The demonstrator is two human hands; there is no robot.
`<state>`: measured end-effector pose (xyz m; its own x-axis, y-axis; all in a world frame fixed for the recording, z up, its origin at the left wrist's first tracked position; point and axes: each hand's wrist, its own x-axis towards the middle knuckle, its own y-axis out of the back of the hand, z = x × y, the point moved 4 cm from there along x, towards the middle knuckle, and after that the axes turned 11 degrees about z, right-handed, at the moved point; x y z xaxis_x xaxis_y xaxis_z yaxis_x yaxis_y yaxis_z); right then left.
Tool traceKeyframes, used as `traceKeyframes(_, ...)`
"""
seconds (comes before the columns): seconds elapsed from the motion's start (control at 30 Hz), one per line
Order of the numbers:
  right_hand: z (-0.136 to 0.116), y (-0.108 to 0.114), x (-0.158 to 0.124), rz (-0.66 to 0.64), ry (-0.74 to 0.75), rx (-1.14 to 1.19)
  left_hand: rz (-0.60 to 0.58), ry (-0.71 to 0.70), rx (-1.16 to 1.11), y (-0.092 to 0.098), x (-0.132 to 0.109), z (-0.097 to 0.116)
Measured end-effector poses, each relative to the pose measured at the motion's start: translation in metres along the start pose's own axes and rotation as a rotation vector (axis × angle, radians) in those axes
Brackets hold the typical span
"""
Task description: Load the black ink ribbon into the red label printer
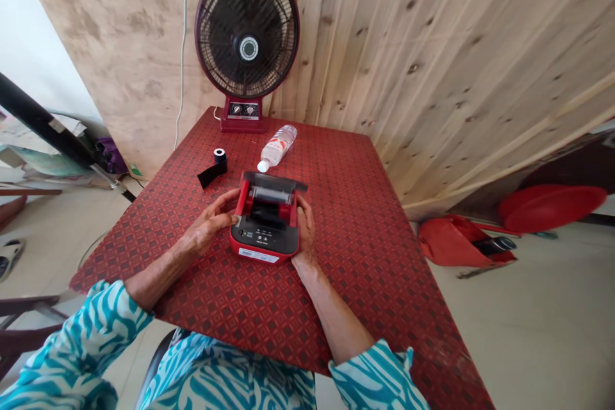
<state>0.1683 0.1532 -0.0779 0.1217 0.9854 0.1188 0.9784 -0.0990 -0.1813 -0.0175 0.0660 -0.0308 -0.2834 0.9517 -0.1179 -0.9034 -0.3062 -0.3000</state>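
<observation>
Spanning most of the view, a red-clothed table [384,218] carries a fan [246,45] at its far edge and an open-lidded printer [266,224] near the middle. The left hand [211,224] curls its fingers against the printer's left side, and the right hand [306,224] presses flat along its right side. Just beyond lie a bottle [277,147] and, further left, a black roll [220,157].

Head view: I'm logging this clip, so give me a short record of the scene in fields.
left hand: fingertips hold the label printer by its left side
right hand: holds its right side
label printer: red, lid open, on the table
black roll: left of the printer, strip partly unwound
water bottle: lying on its side behind the printer
fan: upright at the table's far edge
</observation>
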Motion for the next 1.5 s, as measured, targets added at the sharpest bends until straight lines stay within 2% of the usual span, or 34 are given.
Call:
traceKeyframes(0.13, 0.000, 0.000, 0.000, 0.005, -0.043, 0.017, 0.002, 0.003, 0.003, 0.000, 0.001, 0.000)
traceKeyframes(0.37, -0.001, 0.001, 0.002, -0.006, -0.010, -0.019, -0.026, -0.035, 0.093, -0.002, -0.004, 0.009)
traceKeyframes(0.43, -0.002, 0.000, 0.001, -0.009, -0.011, -0.011, -0.029, -0.120, 0.224, -0.002, -0.006, 0.020)
traceKeyframes(0.6, -0.009, -0.002, -0.001, -0.030, 0.007, -0.003, -0.054, -0.509, 0.705, -0.016, 0.002, 0.057)
traceKeyframes(0.73, -0.009, -0.003, 0.000, -0.045, 0.005, 0.012, -0.129, -0.635, 0.971, -0.037, 0.024, 0.067)
traceKeyframes(0.8, -0.008, -0.004, 0.001, -0.057, 0.016, 0.017, -0.165, -0.605, 0.991, -0.044, 0.033, 0.068)
traceKeyframes(0.83, -0.008, -0.004, 0.002, -0.058, 0.028, 0.019, -0.197, -0.547, 0.943, -0.045, 0.035, 0.068)
traceKeyframes(0.97, -0.007, -0.005, 0.003, -0.053, 0.065, 0.029, -0.318, -0.200, 0.639, -0.041, 0.031, 0.070)
traceKeyframes(1.07, -0.008, -0.006, 0.004, -0.044, 0.068, 0.048, -0.357, -0.080, 0.690, -0.037, 0.028, 0.071)
traceKeyframes(1.13, -0.010, -0.006, 0.004, -0.036, 0.072, 0.062, -0.363, -0.168, 0.888, -0.041, 0.031, 0.072)
traceKeyframes(1.23, -0.011, -0.007, 0.004, -0.030, 0.067, 0.064, -0.321, -0.472, 1.269, -0.059, 0.038, 0.073)
traceKeyframes(1.27, -0.011, -0.007, 0.004, -0.032, 0.065, 0.062, -0.326, -0.533, 1.380, -0.066, 0.040, 0.071)
traceKeyframes(1.3, -0.011, -0.007, 0.005, -0.032, 0.062, 0.061, -0.352, -0.549, 1.481, -0.073, 0.042, 0.068)
traceKeyframes(1.4, -0.010, -0.006, 0.006, -0.026, 0.064, 0.062, -0.446, -0.469, 1.692, -0.086, 0.047, 0.057)
traceKeyframes(1.5, -0.008, -0.006, 0.006, -0.027, 0.064, 0.064, -0.487, -0.425, 1.756, -0.090, 0.053, 0.052)
